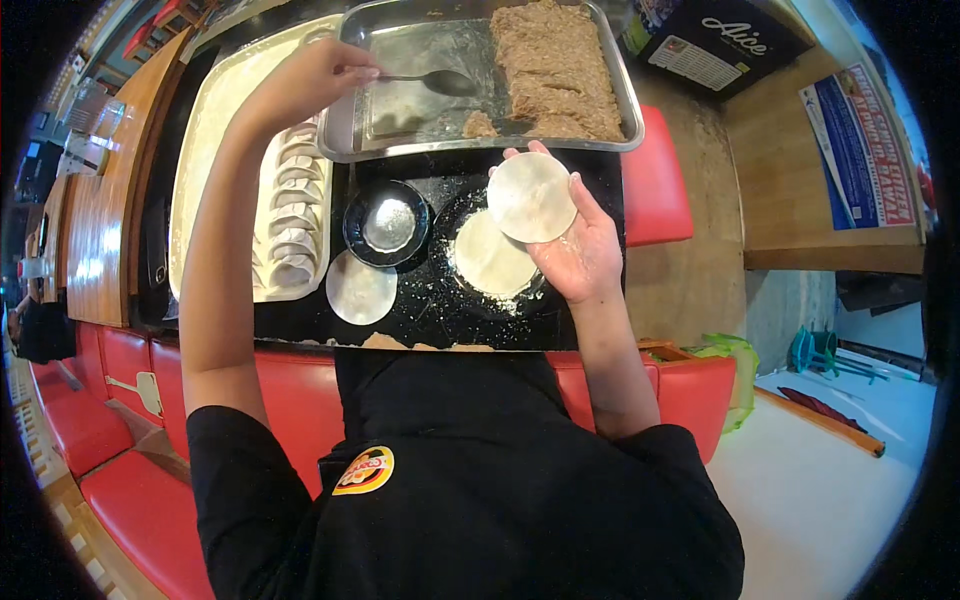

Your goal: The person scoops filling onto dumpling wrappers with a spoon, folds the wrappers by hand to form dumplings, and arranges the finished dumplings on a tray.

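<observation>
My left hand (337,69) grips the handle of a dark metal spoon (450,83), whose bowl is over the bare part of a metal tray (420,45). Minced filling (555,67) fills the tray's right side, and a small lump (478,124) sits apart near its front. Palm up, my right hand (581,259) holds a round dough wrapper (529,196), with the thumb at its right edge. Below that hand, more round wrappers (491,255) lie on a dark floured plate (444,251). To the left are a dark bowl of liquid (388,223) and a single wrapper (361,288).
A cream tray (225,105) with several folded dumplings (294,217) lies at the left, partly under my left arm. Flour dusts the black table (420,315). Red seats (656,176) stand around it. A dark printed box (724,45) is at the upper right.
</observation>
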Demonstrator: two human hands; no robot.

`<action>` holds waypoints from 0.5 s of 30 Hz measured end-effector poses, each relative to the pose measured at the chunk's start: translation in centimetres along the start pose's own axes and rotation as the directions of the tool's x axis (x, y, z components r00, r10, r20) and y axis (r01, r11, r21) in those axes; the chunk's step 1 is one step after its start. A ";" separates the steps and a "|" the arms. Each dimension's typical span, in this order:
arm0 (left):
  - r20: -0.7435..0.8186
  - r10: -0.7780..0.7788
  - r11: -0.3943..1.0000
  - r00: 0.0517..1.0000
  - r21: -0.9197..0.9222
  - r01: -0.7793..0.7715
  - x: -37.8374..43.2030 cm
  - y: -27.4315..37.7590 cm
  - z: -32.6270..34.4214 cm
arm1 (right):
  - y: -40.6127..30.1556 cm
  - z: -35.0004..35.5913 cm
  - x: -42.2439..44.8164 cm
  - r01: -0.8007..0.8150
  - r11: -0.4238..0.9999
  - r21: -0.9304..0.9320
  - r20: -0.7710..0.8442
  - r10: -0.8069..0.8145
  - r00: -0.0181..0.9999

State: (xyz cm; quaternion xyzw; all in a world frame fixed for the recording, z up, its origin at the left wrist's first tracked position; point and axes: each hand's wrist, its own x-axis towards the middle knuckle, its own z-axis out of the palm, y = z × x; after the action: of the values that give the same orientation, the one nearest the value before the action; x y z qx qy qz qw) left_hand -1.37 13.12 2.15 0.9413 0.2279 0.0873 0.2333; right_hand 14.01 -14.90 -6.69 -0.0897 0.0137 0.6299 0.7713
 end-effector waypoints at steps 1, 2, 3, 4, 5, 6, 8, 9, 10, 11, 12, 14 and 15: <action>0.000 0.003 1.000 1.000 -0.004 -0.003 0.2 -0.3 0.3 | -0.1 -0.1 0.0 0.003 1.000 -0.003 -0.003 -0.003 1.000; 0.020 -0.036 0.999 0.999 0.018 0.036 0.5 -0.7 0.8 | -0.2 -0.1 0.0 0.006 1.000 -0.003 -0.001 -0.006 1.000; 0.035 -0.081 0.996 0.996 0.046 0.079 0.5 -1.0 1.1 | -0.1 -0.1 0.0 0.002 1.000 -0.003 0.005 -0.002 1.000; 0.031 -0.083 0.996 0.996 0.046 0.082 0.6 -1.2 1.6 | -0.1 0.0 0.0 -0.001 1.000 -0.006 0.007 0.001 1.000; 0.071 -0.059 0.998 0.996 0.025 0.058 0.8 -1.3 2.3 | -0.1 0.0 0.1 -0.003 1.000 -0.002 0.010 0.003 1.000; 0.114 -0.030 1.000 0.993 -0.001 0.030 1.2 -0.8 2.9 | -0.1 -0.1 0.1 0.001 1.000 0.001 0.009 -0.001 1.000; 0.181 -0.001 0.999 0.984 -0.039 0.008 2.1 0.1 3.6 | -0.2 -0.3 0.1 0.002 1.000 0.002 0.008 -0.002 1.000; 0.247 0.032 0.997 0.969 -0.074 -0.014 2.7 0.4 3.8 | -0.4 -0.4 0.0 0.005 1.000 0.008 0.010 -0.006 1.000; 0.253 0.053 0.989 0.966 -0.146 -0.016 3.0 -0.3 4.2 | -0.3 -0.3 0.0 -0.002 1.000 0.001 0.013 0.002 1.000; 0.244 0.048 0.989 0.969 -0.147 -0.012 3.4 -1.1 4.2 | -0.2 -0.1 -0.1 -0.004 1.000 0.009 0.014 0.003 1.000; 0.307 0.042 0.981 0.951 -0.195 0.020 3.8 -1.3 4.1 | -0.2 0.0 -0.2 -0.003 1.000 0.019 0.013 0.003 1.000; 0.393 0.035 0.949 0.919 -0.300 0.093 3.7 -1.9 3.7 | -0.2 0.2 -0.5 -0.010 1.000 0.019 0.019 0.010 1.000; 0.394 0.039 0.949 0.918 -0.302 0.089 3.6 -1.6 3.6 | -0.3 0.2 -0.7 0.001 1.000 0.025 0.017 -0.001 1.000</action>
State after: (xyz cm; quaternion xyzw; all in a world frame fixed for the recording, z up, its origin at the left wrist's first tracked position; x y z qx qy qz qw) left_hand 2.19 14.62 -1.58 0.8871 0.1713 -0.0724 0.4224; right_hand 14.19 -15.61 -6.37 -0.0747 0.0148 0.6301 0.7728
